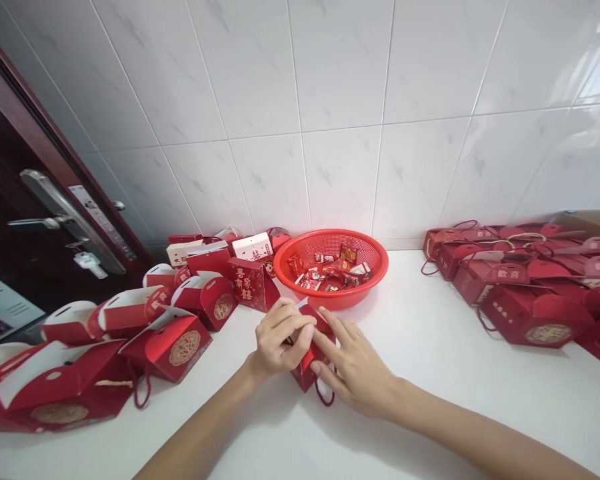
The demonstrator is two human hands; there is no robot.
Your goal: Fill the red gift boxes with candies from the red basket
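Note:
In the head view, a small red gift box (pixel 304 379) stands on the white table between my two hands, its upper part largely covered by them. My left hand (pixel 279 337) has its fingers curled over the top left of the box, closed on it. From the right, my right hand (pixel 355 363) grips the box, fingers along its top and thumb lower on the near side. A dark red cord loop (pixel 325 399) hangs from the box below my right hand. Just beyond the hands is a red plastic basket (pixel 330 303) with several wrapped candies (pixel 333 270) inside.
Left of my hands stand several open red gift boxes (pixel 173 347), with a red card-like box (pixel 253 285) near the basket. Several closed red boxes (pixel 535 313) are grouped at the right. White tiles (pixel 340 180) line the back; a dark door (pixel 10 167) is at the left.

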